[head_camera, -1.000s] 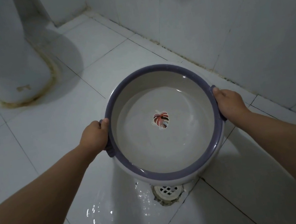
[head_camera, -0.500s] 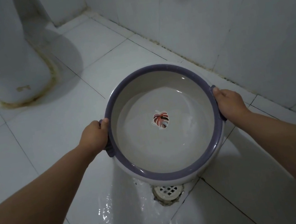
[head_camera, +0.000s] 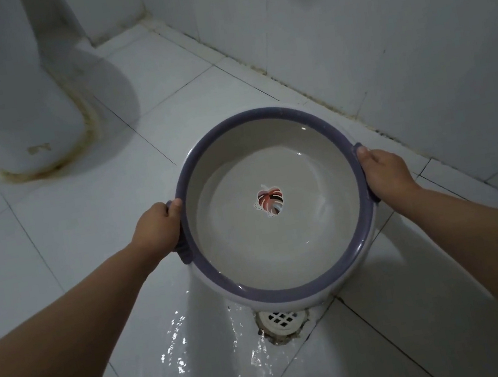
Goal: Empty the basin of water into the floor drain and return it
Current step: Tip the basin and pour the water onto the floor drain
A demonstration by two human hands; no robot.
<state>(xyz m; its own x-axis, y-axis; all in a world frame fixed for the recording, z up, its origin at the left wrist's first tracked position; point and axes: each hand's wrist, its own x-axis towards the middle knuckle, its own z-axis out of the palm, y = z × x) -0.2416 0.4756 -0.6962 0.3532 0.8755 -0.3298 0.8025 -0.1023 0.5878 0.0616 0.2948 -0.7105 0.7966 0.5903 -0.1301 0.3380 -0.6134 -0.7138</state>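
Left hand (head_camera: 157, 227): clenched around the purple side handle on the basin's left, thumb hooked over the rim
Right hand (head_camera: 387, 173): grasping the opposite handle the same way, thumb on the rim
Basin (head_camera: 289, 286): white with a purple rim, held between both hands above the floor, its near edge tipped down towards the person; a leaf sticker (head_camera: 271, 201) shows at the bottom
Water (head_camera: 251, 253): a shallow layer lies over the bottom, so pouring looks only partly done
Floor drain (head_camera: 282, 319): white grate just below the basin's near edge, partly hidden by it
Wet floor (head_camera: 181, 345): glistening sheet spreading left of the drain across the tiles
Toilet base (head_camera: 9, 105): well apart, far left
Risk: tipping too fast would likely send water past the grate and widen the puddle; wet tiles could cause a slip; wet handles could twist in the grip
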